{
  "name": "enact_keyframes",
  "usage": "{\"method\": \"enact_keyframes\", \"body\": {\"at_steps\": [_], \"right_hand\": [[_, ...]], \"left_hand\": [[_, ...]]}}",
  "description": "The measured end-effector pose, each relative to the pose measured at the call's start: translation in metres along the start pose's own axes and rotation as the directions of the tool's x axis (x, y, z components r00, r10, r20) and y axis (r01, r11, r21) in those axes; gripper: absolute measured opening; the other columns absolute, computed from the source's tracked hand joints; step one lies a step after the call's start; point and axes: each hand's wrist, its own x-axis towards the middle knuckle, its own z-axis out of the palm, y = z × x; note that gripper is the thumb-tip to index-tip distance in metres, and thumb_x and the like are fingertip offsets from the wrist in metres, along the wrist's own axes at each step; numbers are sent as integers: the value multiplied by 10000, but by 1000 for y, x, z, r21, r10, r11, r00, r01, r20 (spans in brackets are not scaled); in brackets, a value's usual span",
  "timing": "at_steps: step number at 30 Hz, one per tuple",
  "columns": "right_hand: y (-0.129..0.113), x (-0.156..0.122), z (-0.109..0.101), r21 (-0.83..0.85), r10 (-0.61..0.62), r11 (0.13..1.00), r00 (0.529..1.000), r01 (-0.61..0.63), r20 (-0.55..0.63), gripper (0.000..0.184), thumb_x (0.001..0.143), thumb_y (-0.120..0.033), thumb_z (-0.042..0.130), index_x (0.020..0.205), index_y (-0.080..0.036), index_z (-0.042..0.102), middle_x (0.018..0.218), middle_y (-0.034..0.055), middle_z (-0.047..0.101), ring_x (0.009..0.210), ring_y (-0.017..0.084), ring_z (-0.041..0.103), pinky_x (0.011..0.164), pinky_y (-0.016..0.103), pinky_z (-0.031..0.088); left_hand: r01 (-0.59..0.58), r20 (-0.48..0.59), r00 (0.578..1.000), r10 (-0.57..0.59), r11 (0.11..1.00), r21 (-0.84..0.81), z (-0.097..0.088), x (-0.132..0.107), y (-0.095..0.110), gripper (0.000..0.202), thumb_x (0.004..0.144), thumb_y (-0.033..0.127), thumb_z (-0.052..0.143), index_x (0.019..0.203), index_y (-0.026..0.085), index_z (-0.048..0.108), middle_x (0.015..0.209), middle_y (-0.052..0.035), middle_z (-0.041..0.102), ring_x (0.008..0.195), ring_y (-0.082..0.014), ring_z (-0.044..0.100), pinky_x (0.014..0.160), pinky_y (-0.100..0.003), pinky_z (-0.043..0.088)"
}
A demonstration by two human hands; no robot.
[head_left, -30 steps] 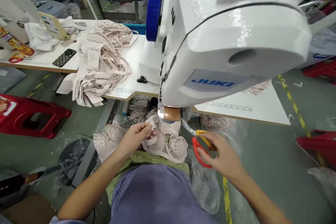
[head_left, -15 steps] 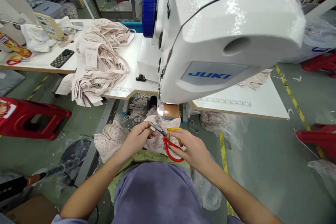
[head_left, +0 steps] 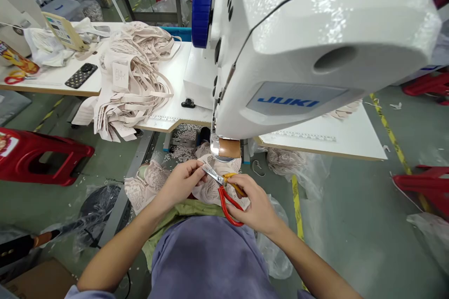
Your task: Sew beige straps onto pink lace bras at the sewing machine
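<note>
My left hand (head_left: 184,180) is closed in a pinch on a small pale piece of fabric, just at the tips of the scissors (head_left: 214,175). These have one red and one yellow handle loop, and my right hand (head_left: 254,203) grips them with the blades pointing up and left. Below both hands a beige lace bra (head_left: 149,182) with moulded cups lies over my lap, partly hidden by the hands. Right above the scissors is the head of a white sewing machine (head_left: 298,56).
Beige bras with straps are heaped (head_left: 129,84) on the white table's left side, near a phone (head_left: 81,75) and another pair of red-handled scissors (head_left: 14,77). A red stool (head_left: 70,149) stands at left. Plastic-wrapped goods (head_left: 286,161) lie under the table at right.
The scissors have turned a little, with their handles lower and the blades showing a brighter face. My left hand keeps its pinch. The view has shifted slightly.
</note>
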Motion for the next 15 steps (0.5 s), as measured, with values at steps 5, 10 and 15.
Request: {"method": "enact_keyframes", "body": {"at_steps": [5, 10, 15], "right_hand": [[2, 11, 1, 6, 4, 1000, 1000, -4, 14, 386, 817, -230, 656, 1194, -269, 583, 1156, 54, 669, 907, 207, 653, 760, 339, 530], [7, 6, -3, 12, 28, 1000, 999, -29, 29, 294, 886, -261, 616, 1179, -284, 631, 1099, 43, 702, 924, 207, 672, 770, 327, 533], [21, -14, -21, -64, 105, 993, 994, -104, 9, 265, 893, -313, 606, 1154, -293, 650, 1046, 45, 700, 761, 181, 653, 657, 307, 513]], "left_hand": [[-17, -31, 999, 18, 999, 39, -6, 0, 1, 296, 954, 400, 506, 803, 171, 615, 739, 9, 614, 625, -96, 499, 609, -213, 404], [-42, -75, 996, 47, 997, 68, -10, 0, -2, 318, 957, 408, 502, 764, 177, 607, 720, 12, 609, 630, -103, 521, 621, -218, 422], [-82, -126, 988, 94, 992, 94, -11, -1, -4, 266, 939, 392, 523, 863, 185, 671, 830, -28, 688, 743, -148, 622, 678, -240, 476]]}}
